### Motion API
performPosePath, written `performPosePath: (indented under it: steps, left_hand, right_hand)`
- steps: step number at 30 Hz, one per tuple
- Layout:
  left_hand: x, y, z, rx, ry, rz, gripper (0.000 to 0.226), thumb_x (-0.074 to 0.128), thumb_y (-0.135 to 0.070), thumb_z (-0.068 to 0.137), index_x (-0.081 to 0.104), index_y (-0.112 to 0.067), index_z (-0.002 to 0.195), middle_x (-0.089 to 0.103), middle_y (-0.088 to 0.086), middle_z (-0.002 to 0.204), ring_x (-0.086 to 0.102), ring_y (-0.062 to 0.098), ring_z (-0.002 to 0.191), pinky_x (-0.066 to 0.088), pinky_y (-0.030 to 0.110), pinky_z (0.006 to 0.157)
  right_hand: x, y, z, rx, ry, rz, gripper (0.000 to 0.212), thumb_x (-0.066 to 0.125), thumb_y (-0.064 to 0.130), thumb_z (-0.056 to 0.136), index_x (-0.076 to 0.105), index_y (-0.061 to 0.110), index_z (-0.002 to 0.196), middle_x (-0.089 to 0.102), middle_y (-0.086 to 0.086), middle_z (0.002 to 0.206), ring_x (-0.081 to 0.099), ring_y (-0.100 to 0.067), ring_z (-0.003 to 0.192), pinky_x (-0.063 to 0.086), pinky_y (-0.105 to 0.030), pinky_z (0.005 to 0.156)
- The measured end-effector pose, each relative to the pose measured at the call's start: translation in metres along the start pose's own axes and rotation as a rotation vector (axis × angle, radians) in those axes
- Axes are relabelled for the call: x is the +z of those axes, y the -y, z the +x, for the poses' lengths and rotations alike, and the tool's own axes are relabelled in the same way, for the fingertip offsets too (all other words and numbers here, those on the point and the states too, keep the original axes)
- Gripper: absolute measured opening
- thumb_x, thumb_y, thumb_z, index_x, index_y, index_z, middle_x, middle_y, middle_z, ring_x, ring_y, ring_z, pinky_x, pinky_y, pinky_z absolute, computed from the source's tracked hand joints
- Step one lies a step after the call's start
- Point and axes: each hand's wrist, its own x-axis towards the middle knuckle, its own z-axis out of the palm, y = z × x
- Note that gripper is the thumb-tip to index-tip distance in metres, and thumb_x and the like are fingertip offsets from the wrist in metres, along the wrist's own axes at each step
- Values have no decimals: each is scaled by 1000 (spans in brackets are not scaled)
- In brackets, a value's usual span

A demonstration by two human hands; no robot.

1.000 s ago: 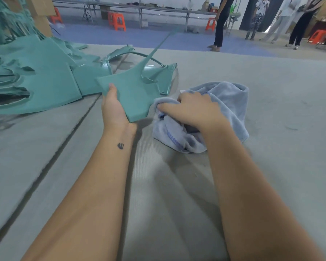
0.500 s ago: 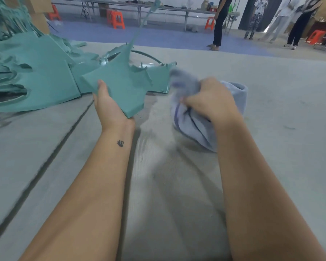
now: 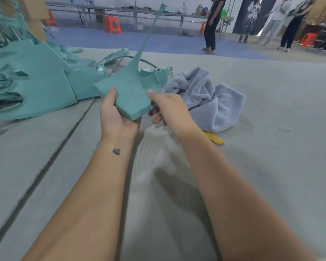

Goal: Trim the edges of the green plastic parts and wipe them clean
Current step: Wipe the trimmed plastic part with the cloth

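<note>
Both forearms are bare from elbow to wrist, with no sleeve reaching into sight. The left hand (image 3: 119, 113) wears no glove, ring or band, and neither does the right hand (image 3: 169, 108). A small dark tattoo (image 3: 116, 151) shaped like a swan sits on the inner left forearm just below the wrist. The one visible right fingernail is short and pale.

Both bare forearms reach forward, the left hand (image 3: 117, 115) palm-up with thumb raised, the right hand (image 3: 167, 108) knuckles-up, fingers curled.
</note>
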Motion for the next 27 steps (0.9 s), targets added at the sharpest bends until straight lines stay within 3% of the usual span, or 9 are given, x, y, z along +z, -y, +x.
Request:
performPosePath:
  steps: [3,5,7,9,13,15,19,23,27]
  left_hand:
    - [-1,1,-2,-34,21,31,35,36,-32,103,63,-9,107,74,12,97,72,28,89,59,39,77]
    - [-3,0,-1,-35,4,38,30,41,-35,100,64,-17,102,72,10,104,69,28,98,55,43,89]
    - [-5,-2,1,-27,-80,66,18,50,-37,96,62,-24,96,69,8,111,68,25,103,54,41,90]
    - [-8,-5,3,-54,-125,119,16,54,-38,93,61,-24,92,71,8,105,71,22,93,57,34,79]
    - [-7,1,5,-135,-108,487,11,59,-31,92,62,-21,97,70,-1,76,66,11,60,55,25,58]
    - [-6,7,4,-117,-44,697,9,59,-20,94,62,-18,102,72,-3,78,67,9,60,55,25,59]
    - [-8,12,2,-43,-5,697,21,59,-6,94,53,-14,113,70,0,99,70,10,76,56,26,64]
    - [0,10,-4,45,42,484,23,59,1,92,53,-18,103,73,0,92,72,14,79,57,27,65]
    - [2,8,-8,41,74,624,21,60,-4,93,58,-23,100,74,-5,89,72,14,77,59,30,72]
  right_hand:
    - [4,-5,4,5,79,131,11,64,19,90,62,16,80,69,2,79,63,-7,61,48,-20,55]
    - [-2,-7,9,47,-3,342,15,59,6,92,59,14,79,69,-3,82,66,-15,72,54,-32,71]
    - [-16,-8,14,64,-110,443,19,56,2,91,61,14,78,70,-4,78,66,-17,71,56,-33,71]
    - [-32,-9,15,80,-188,425,21,58,5,88,66,16,71,69,1,68,65,-15,62,53,-28,58]
    - [-60,-13,13,200,-138,368,17,65,15,84,73,19,70,71,-7,81,66,-29,78,55,-50,65]
    - [-69,-15,8,219,-57,545,10,66,20,86,75,15,87,71,-10,93,66,-31,90,57,-48,74]
    - [-82,-17,4,118,32,1063,41,59,39,89,71,2,102,60,-17,120,56,-29,112,43,-41,104]
    - [-48,0,1,-8,117,1016,35,54,27,93,60,4,119,65,-15,120,62,-28,108,53,-41,93]
    - [-10,2,-6,81,-126,810,31,59,-7,88,59,-2,119,65,-23,120,66,-36,98,55,-48,89]
